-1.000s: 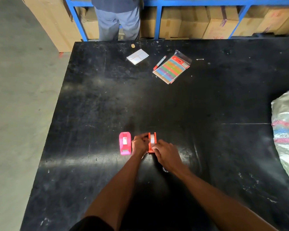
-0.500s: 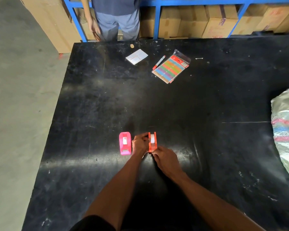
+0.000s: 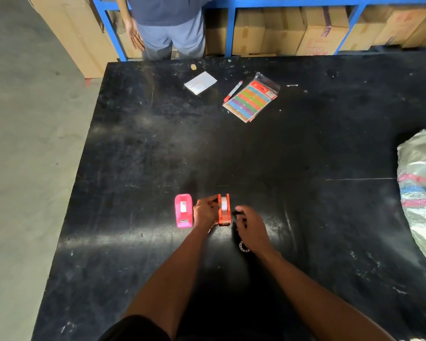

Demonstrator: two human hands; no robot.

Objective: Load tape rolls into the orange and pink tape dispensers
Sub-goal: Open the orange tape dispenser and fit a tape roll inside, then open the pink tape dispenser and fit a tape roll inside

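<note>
The orange tape dispenser (image 3: 224, 209) stands upright on the black table (image 3: 305, 217) with a white tape roll showing in its slot. My left hand (image 3: 205, 210) grips its left side. My right hand (image 3: 250, 227) hovers just right of it, fingers curled, off the dispenser; whether it holds anything I cannot tell. The pink tape dispenser (image 3: 183, 210) stands to the left of my left hand, with white tape visible in it. A small ring (image 3: 244, 247) lies on the table under my right wrist, partly hidden.
At the far side lie a white card (image 3: 200, 82), a red marker (image 3: 233, 91) and a packet of coloured strips (image 3: 251, 100). A person (image 3: 170, 28) stands behind the table by blue shelving with cardboard boxes. A shiny plastic bag (image 3: 421, 193) sits at the right edge.
My right hand has come off the orange dispenser and moved right and back toward me. My left hand stays on the dispenser. The person at the back has shifted slightly.
</note>
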